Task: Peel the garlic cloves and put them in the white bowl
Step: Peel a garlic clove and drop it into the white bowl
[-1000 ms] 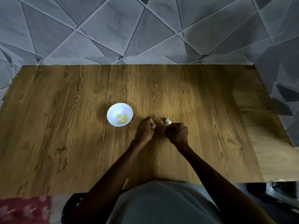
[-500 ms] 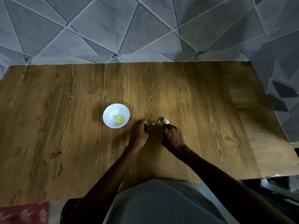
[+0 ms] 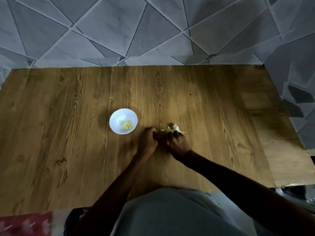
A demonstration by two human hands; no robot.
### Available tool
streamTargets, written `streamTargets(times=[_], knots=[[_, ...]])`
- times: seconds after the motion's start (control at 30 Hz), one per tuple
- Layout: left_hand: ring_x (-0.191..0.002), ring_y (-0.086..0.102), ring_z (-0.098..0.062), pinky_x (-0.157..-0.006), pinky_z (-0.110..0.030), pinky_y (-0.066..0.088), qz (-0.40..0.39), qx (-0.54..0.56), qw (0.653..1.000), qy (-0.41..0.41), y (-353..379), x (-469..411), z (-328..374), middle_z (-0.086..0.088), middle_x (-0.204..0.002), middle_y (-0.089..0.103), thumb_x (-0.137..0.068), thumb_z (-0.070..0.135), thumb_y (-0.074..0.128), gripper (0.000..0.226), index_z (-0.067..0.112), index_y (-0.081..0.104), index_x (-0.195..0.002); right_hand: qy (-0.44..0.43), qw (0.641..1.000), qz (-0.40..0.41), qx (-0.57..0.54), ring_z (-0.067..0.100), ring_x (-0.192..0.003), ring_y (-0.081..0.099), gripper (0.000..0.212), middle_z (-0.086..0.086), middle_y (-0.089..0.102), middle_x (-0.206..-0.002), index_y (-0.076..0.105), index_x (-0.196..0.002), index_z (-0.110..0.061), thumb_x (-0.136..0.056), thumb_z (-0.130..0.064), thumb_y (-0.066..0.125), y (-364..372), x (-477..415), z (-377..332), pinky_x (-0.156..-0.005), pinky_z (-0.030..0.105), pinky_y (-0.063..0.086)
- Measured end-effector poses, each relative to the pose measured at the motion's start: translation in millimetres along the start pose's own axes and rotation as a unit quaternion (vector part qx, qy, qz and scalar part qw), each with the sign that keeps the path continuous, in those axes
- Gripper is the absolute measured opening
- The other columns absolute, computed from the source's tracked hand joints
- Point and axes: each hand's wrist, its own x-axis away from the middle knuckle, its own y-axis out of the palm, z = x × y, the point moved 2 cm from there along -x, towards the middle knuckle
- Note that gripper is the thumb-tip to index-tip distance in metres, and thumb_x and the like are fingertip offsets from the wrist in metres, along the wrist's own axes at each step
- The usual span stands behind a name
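Note:
The white bowl [image 3: 123, 114] stands on the wooden table, left of my hands, with a few peeled yellowish cloves [image 3: 126, 124] inside. A small heap of unpeeled garlic and loose skin [image 3: 175, 127] lies just beyond my right hand [image 3: 178, 143], whose fingertips reach into it; the grip itself is hidden. My left hand [image 3: 148, 141] is close beside the right one, fingers curled in around a garlic clove that is almost wholly hidden. A white scrap of skin [image 3: 162, 129] lies between the two hands.
The wooden table [image 3: 68, 150] runs to a grey tiled wall [image 3: 153, 31] at the back. A paler strip [image 3: 281, 159] forms the table's right side. A red patterned cloth [image 3: 25, 223] shows at the bottom left, below the table's near edge.
My right hand has opened out of its fist and reached forward to the garlic heap. The left hand stays curled, and a scrap of skin now lies between the hands. The camera tilted slightly.

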Motion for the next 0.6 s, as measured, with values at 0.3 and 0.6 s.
streamTargets(times=[0.3,0.6], knots=[[-0.108,0.06,-0.017,-0.086,-0.016,0.043,-0.053,0.085,0.995,-0.016,-3,17,7,-0.007,-0.119,0.068,-0.088,0.004,0.064,0.032,0.007,0.066,-0.12,0.322,0.802,-0.069,-0.499,0.013,-0.075,0.071,0.012,0.001,0.073,-0.086,0.071,-0.099,-0.01,-0.088,-0.011,0.072,-27,-12,29,-0.06,0.015,0.055],[-0.07,0.068,-0.002,-0.063,-0.012,0.052,-0.058,0.309,0.946,-0.083,-10,32,17,-0.008,-0.083,0.07,-0.087,-0.01,0.06,0.015,-0.007,0.069,-0.098,0.268,0.821,-0.007,-0.503,0.005,-0.07,0.068,0.008,-0.008,0.07,-0.079,0.073,-0.086,-0.011,-0.085,-0.004,0.073,-29,-1,24,-0.065,0.025,0.059]])
